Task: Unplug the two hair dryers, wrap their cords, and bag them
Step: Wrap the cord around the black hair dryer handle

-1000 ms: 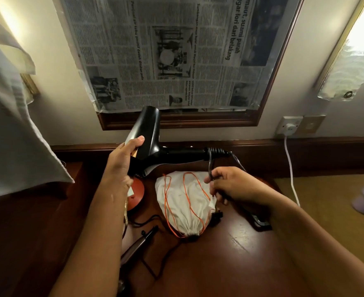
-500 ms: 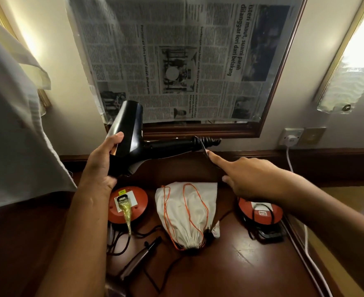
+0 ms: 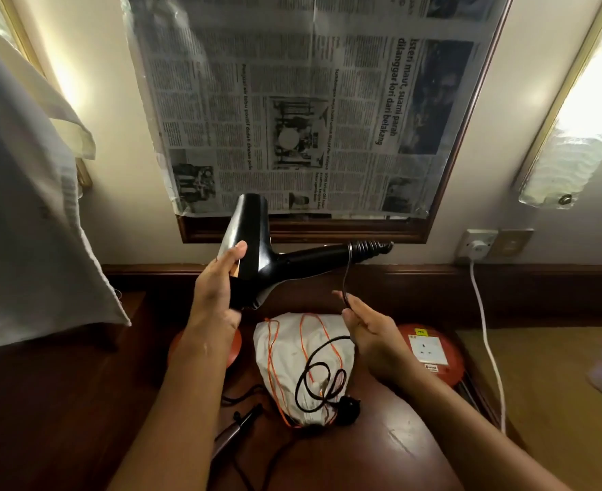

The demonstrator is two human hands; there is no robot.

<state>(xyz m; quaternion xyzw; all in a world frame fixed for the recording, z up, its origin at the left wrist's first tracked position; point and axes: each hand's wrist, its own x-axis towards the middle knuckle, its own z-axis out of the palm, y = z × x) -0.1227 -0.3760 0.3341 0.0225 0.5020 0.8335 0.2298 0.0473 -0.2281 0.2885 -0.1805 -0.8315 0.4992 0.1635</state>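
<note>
— Status of the hands?
— The left hand (image 3: 218, 288) is gripping the black hair dryer (image 3: 257, 253) above the table (image 3: 381, 455). The right hand (image 3: 370, 327) is pinching its cord (image 3: 345, 278) loosely.
— And the bag?
— The white drawstring bag (image 3: 292, 356) is lying on the table beneath, cord loops and plug (image 3: 349, 407) resting on it.

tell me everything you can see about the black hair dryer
The black hair dryer looks like glossy plastic. It is held in the air above the wooden table: the left hand grips its barrel, nozzle up, handle pointing right. Its black cord is coiled around the handle's end, then drops to the right hand.
</note>
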